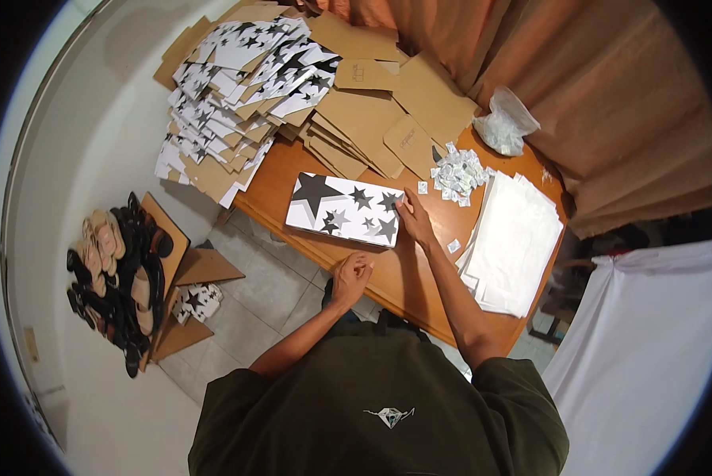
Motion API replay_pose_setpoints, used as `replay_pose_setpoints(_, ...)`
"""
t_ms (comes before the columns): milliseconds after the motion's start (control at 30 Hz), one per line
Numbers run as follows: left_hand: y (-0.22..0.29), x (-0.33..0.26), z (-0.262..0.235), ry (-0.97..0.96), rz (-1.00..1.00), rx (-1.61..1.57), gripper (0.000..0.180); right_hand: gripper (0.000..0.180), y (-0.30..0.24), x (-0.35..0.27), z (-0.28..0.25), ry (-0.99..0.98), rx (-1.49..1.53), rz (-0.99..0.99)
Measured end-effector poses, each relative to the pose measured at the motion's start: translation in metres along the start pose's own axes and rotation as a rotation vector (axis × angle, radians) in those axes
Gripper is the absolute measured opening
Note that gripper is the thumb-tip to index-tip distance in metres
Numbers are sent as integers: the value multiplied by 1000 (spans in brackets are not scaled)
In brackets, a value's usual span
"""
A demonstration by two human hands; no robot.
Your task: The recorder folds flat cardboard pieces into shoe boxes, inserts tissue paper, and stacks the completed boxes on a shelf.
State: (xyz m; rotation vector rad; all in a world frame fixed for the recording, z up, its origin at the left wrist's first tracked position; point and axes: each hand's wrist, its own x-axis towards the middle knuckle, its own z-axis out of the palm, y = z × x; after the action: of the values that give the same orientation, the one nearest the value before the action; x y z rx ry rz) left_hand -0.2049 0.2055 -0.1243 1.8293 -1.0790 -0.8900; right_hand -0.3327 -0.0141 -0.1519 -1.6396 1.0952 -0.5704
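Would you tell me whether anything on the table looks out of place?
A small packet lies alone by the white sheets, apart from the packet heap; another sits just left of the heap. The cardboard pile lies askew. The box shows no visible damage.

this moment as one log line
right hand: touching patterned box | left hand: curled, apart from box | box: on table | sachets: right of box

The inside of the closed star-patterned box (345, 209) is hidden
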Motion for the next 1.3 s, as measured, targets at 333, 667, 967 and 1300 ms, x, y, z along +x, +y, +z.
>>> replay_pose_setpoints(333, 13, -34, 70, 533, -71, 78, 106, 64, 27, -30, -12, -351, 96, -207)
replay_pose_setpoints(667, 39, -118, -3, 807, -70, -76, 98, 69, -101, -116, 7, -513, -51, -634)
replay_pose_setpoints(967, 86, -243, -108, 1250, 89, -340, 88, 77, -206, -194, 117, -741, 154, -679)
replay_pose_setpoints(1300, 79, -470, -236, 1554, 18, -149, 65, 78, -332, -379, 280, -950, 178, -941)
